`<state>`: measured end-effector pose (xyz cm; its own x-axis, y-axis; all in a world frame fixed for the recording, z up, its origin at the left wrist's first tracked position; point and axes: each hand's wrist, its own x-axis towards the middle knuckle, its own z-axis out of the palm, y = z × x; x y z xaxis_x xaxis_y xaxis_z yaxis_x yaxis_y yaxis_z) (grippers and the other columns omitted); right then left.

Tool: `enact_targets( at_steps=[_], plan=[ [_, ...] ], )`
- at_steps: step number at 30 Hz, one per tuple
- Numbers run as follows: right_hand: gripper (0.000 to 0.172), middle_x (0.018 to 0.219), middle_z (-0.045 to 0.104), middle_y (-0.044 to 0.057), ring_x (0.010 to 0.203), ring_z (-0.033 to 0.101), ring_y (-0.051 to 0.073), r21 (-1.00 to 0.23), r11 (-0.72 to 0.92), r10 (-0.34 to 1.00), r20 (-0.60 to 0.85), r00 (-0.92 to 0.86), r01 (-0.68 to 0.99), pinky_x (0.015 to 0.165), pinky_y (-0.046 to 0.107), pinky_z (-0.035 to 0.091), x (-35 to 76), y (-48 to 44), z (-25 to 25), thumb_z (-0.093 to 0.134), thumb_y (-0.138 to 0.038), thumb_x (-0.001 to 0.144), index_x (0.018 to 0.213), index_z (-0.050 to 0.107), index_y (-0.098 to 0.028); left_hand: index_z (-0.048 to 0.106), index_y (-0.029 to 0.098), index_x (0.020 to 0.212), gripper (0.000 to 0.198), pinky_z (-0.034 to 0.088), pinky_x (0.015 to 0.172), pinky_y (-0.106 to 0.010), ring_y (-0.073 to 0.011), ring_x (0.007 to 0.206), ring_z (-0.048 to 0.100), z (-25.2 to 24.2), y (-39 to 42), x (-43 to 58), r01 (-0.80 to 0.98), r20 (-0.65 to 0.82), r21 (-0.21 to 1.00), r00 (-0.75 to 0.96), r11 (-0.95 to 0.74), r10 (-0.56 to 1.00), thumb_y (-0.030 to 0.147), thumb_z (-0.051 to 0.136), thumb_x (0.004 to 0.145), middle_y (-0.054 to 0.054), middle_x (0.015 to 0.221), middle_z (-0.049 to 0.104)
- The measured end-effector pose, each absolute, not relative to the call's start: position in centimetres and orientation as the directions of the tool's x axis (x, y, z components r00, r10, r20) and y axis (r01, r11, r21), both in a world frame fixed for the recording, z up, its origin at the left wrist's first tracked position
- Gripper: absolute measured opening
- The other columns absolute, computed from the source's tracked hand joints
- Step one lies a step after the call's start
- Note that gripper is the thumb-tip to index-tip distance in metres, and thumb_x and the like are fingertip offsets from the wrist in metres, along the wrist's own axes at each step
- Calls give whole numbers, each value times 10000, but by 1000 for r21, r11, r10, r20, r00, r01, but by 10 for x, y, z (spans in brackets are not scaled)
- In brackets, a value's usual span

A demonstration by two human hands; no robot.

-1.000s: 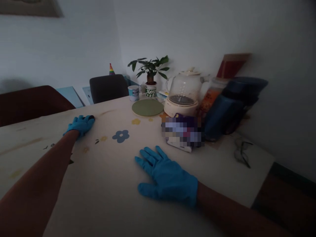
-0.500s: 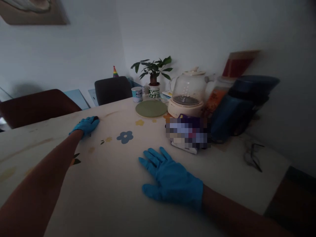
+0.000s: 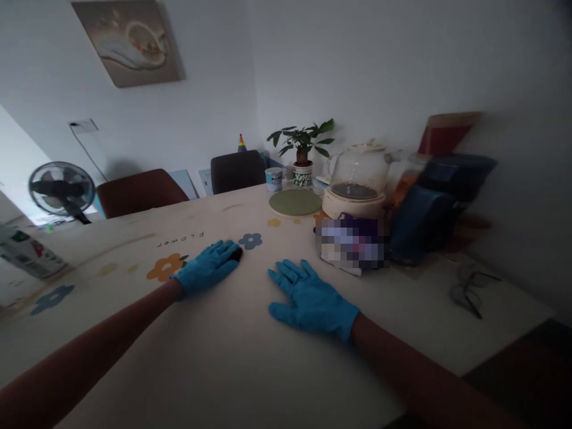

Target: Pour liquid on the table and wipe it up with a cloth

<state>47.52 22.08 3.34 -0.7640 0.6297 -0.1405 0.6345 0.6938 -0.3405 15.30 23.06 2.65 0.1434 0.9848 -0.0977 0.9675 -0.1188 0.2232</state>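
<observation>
My left hand (image 3: 210,267), in a blue glove, presses down on the table (image 3: 187,345) beside a printed blue flower. Under its fingers and thumb is a small black thing (image 3: 236,255), mostly covered, whose kind I cannot make out. My right hand (image 3: 313,301), gloved in blue too, lies flat on the tabletop with its fingers spread and holds nothing. Just beyond the right fingers sits a purple and white packet (image 3: 353,244), partly blurred out.
Along the back right stand a glass kettle (image 3: 360,173), a dark blue appliance (image 3: 429,208) and a potted plant (image 3: 302,152). A green round mat (image 3: 295,202) and a can (image 3: 273,179) lie behind. Glasses (image 3: 471,292) rest at right, a white package (image 3: 31,253) at left.
My left hand has slid across the table towards me and to the right, with the black thing under it. My right hand stays flat. The view has turned left.
</observation>
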Motion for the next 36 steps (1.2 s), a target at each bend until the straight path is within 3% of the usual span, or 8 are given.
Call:
enact_targets(
  at_steps=[9,16,19,22,26,30,33,36],
  plan=[
    [909,1723,177,158,1604,106,355,-308,711,634,-109,-766,632,1292,592,3,474,220,30,366,-737,998,1669,251,-136,313,424,1614,664,118,1330,-581,-295,1602,119,29,106,201,908,-206,253,387,-334,899,696,314,1008,36,1707,168],
    [894,1718,174,159,1599,99,382,-340,702,634,-102,-767,625,1283,626,4,475,219,31,406,-712,999,1668,259,-137,357,378,1608,653,160,1333,-531,-276,1591,198,22,170,196,914,-100,254,350,-316,932,664,300,1025,2,1698,251],
    [886,1720,164,159,1599,89,386,-374,690,631,-110,-768,620,1281,634,-2,476,219,33,423,-699,998,1666,261,-139,327,315,1629,646,159,1330,-483,-263,1596,184,22,236,186,950,-57,205,253,-237,966,583,294,1043,-11,1713,228],
    [886,1721,139,158,1598,78,393,-412,676,625,-119,-771,611,1275,649,-16,476,219,34,427,-697,999,1665,254,-140,366,307,1613,607,210,1309,-465,-257,1591,200,26,304,172,987,-53,152,51,-43,997,491,338,1036,-12,1706,264],
    [881,1720,121,157,1600,59,391,-444,654,624,-142,-768,613,1273,655,-27,477,219,35,430,-690,1003,1666,236,-145,498,273,1542,630,237,1266,-591,-380,1557,255,34,373,146,969,65,120,-225,216,972,574,373,1003,-118,1697,269],
    [874,1719,139,148,1599,58,392,-488,631,634,-124,-764,603,1275,645,-45,479,219,30,439,-708,998,1665,258,-173,636,58,1380,750,456,1110,-558,-462,1352,499,33,408,117,841,139,170,-536,513,833,628,378,965,-298,1422,542],
    [873,1714,155,156,1593,72,409,-528,622,633,-96,-768,578,1269,662,-38,480,219,24,454,-719,991,1663,277,-191,580,-35,1392,770,488,1058,-550,-459,1316,526,25,427,102,721,135,219,-689,657,712,562,317,984,-346,1388,545],
    [857,1711,155,137,1592,64,411,-551,605,645,-84,-759,575,1274,661,-14,480,216,20,473,-704,991,1663,280,-209,539,-16,1438,763,473,1074,-552,-445,1345,518,21,451,97,706,101,248,-700,663,708,553,292,994,-336,1457,505]
  ],
)
